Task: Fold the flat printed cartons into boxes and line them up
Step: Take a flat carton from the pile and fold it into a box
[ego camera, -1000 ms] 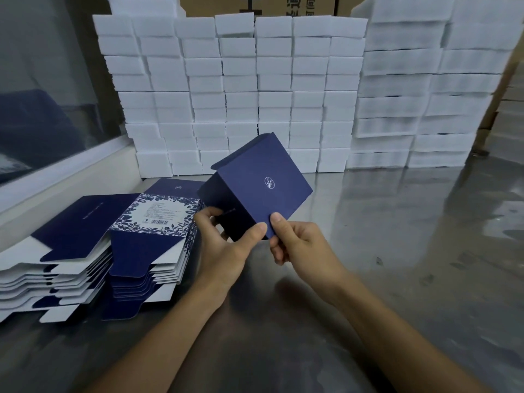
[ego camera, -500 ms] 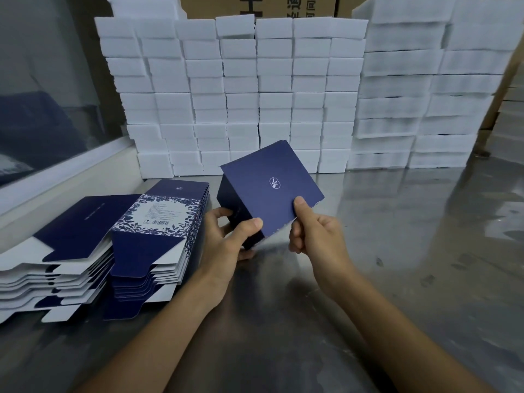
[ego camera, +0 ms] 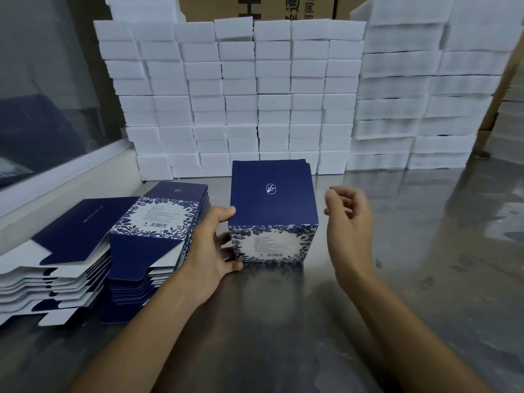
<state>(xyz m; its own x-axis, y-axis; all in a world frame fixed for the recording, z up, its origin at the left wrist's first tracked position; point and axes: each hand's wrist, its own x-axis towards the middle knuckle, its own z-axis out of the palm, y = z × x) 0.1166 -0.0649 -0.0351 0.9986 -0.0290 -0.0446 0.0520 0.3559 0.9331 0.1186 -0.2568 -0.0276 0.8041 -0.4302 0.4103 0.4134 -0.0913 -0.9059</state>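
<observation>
A folded navy box [ego camera: 272, 199] with a small white logo on top and a blue-and-white floral label panel facing me stands on the steel table. My left hand [ego camera: 211, 245] grips its left side, thumb on the top edge and fingers low against the front panel. My right hand [ego camera: 347, 222] hovers just to the right of the box, fingers loosely curled, holding nothing. Two stacks of flat printed cartons lie to the left: a nearer stack [ego camera: 153, 245] and a farther-left stack [ego camera: 54, 251].
A wall of stacked white foam blocks [ego camera: 241, 103] runs along the back of the steel table [ego camera: 411, 279], with taller white stacks [ego camera: 425, 89] at the right. A glass partition with a white sill [ego camera: 56, 177] borders the left. Brown shipping cartons [ego camera: 255, 7] stand behind.
The box was held tilted in the air with both hands pinching it; now it stands squared on the table, and my right hand has let go and moved off to the right.
</observation>
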